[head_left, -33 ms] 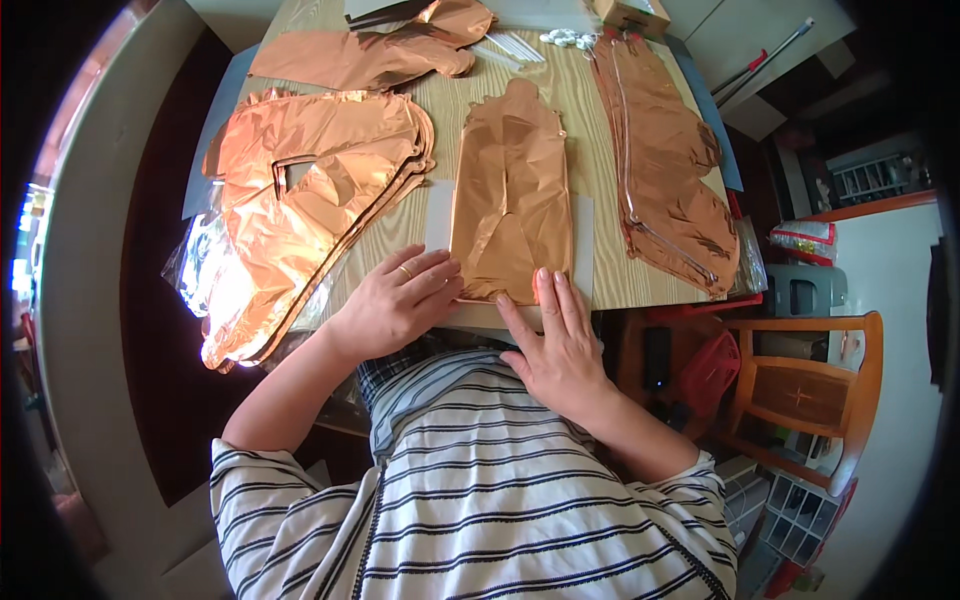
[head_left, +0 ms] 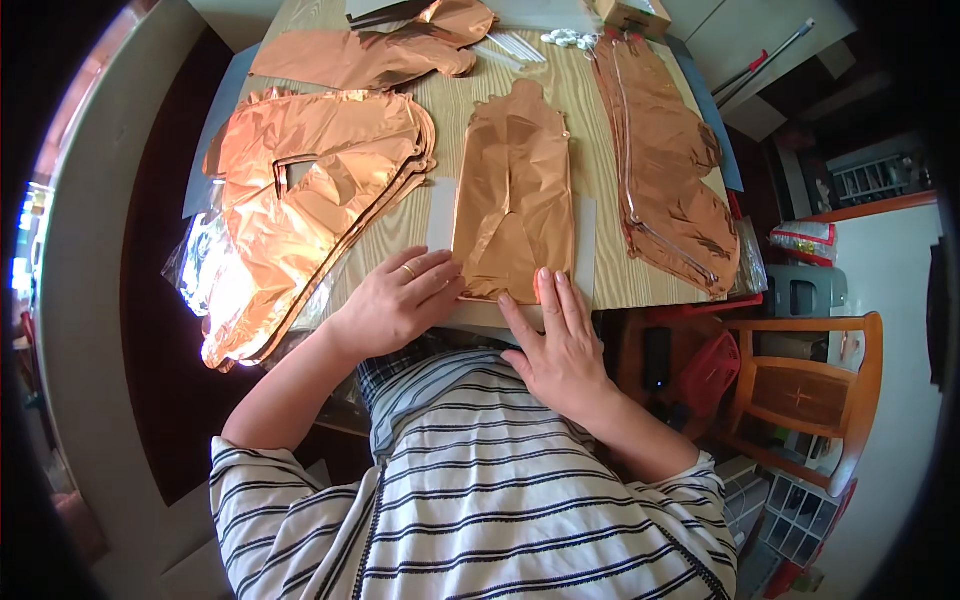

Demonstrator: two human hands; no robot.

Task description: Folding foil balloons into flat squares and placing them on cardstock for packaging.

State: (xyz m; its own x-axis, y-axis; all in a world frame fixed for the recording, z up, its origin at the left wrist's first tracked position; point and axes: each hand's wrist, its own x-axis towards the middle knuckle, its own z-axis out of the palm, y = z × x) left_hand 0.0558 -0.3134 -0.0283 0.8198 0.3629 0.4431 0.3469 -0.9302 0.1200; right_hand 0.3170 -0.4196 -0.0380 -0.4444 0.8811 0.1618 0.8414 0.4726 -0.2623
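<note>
A folded copper-coloured foil balloon (head_left: 513, 190) lies flat and creased in the middle of the table, over a white sheet (head_left: 585, 240) whose edges show on both sides. My left hand (head_left: 398, 295), with a ring on one finger, rests at its near left corner, fingers stretched out and slightly bent. Along the near edge, my right hand (head_left: 553, 340) presses the foil with fingers extended and thumb apart. Something small and orange-red (head_left: 539, 290) shows beside its fingertips; its kind is unclear.
Stacked copper foil balloons lie left (head_left: 330, 200) and right (head_left: 665, 170), with more foil (head_left: 350, 58) at the far left. White sticks (head_left: 517, 46), small white pieces (head_left: 568, 39) and a cardboard box (head_left: 633, 15) sit at the back. A wooden chair (head_left: 805, 395) stands right.
The middle foil balloon and the white sheet under it have shifted very slightly to the right. Both hands are in nearly the same place.
</note>
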